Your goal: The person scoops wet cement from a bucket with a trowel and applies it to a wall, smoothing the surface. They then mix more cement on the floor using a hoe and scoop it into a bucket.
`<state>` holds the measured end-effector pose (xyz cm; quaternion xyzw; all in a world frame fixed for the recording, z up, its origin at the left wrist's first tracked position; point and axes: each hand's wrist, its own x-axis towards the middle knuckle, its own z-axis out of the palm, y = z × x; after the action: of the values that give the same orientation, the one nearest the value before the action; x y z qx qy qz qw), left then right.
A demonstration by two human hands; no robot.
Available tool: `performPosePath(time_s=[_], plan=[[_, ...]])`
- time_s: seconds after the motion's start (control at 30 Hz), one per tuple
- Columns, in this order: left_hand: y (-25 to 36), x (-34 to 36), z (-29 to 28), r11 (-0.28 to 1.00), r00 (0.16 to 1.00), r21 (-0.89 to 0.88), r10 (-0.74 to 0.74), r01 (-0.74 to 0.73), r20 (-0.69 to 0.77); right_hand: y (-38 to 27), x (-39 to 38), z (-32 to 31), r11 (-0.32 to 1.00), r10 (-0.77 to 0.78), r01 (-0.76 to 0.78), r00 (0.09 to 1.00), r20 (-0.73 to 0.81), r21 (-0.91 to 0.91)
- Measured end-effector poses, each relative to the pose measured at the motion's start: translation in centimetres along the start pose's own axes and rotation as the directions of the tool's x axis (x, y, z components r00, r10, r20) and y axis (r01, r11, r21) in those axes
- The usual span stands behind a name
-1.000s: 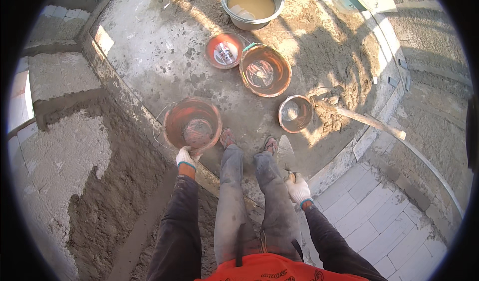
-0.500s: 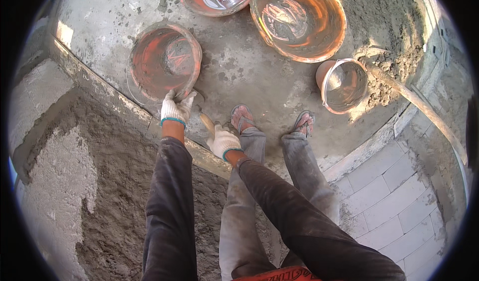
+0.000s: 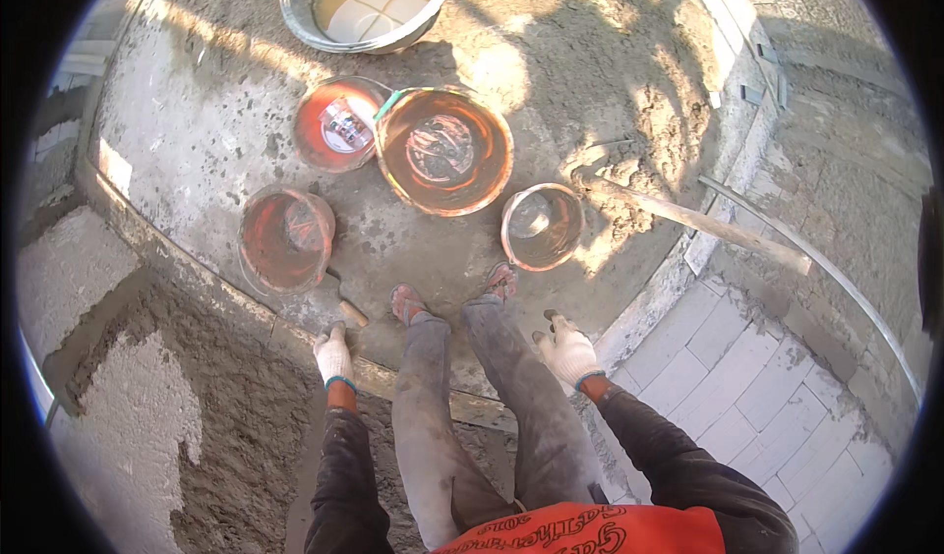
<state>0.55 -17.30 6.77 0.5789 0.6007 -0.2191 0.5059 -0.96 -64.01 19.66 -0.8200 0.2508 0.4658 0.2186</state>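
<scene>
My left hand (image 3: 334, 357), in a white work glove, hangs free near the slab's edge with its fingers loosely apart and nothing in it. My right hand (image 3: 568, 351), gloved the same way, is held out to the right of my legs, fingers spread and bare of any tool. A trowel with a wooden handle (image 3: 354, 312) lies on the concrete just beyond my left hand; its blade is partly tucked beside an orange mortar-smeared bucket (image 3: 286, 239). A smaller bucket (image 3: 543, 226) stands beyond my right hand.
A large orange tub (image 3: 445, 151) and a red basin (image 3: 337, 123) with a printed container inside stand farther off. Behind them is a grey tub (image 3: 366, 8) of murky water. A long-handled tool (image 3: 708, 225) leans over a mortar heap at right. Pale blocks (image 3: 733, 407) lie right of me.
Both hands have drawn back and apart. The left has let go of the bucket rim, and the right has let go of the trowel, now lying on the concrete. My view has tilted up.
</scene>
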Motion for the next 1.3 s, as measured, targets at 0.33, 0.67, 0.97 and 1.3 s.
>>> performPosePath(time_s=[0.33,0.67,0.97,1.3], plan=[[17.3,-0.3,10.3,0.938,0.968,0.241,0.242,-0.250,0.064,8.3,-4.4,-19.0,0.961,0.213,-0.250,0.942,-0.261,-0.118],[23.1,-2.9,19.7,0.922,0.902,0.258,0.170,-0.288,0.398,5.7,-10.4,-33.9,0.843,0.094,-0.396,0.774,-0.626,-0.363],[15.2,-16.2,32.0,0.839,0.814,0.495,-0.118,-0.224,0.568,16.1,-3.7,-45.1,0.710,0.097,-0.378,0.888,-0.449,-0.594],[-8.5,-32.2,56.9,0.820,0.496,0.496,-0.569,0.284,0.657,34.8,-1.0,-37.3,0.819,-0.145,-0.106,0.913,-0.382,-0.564]])
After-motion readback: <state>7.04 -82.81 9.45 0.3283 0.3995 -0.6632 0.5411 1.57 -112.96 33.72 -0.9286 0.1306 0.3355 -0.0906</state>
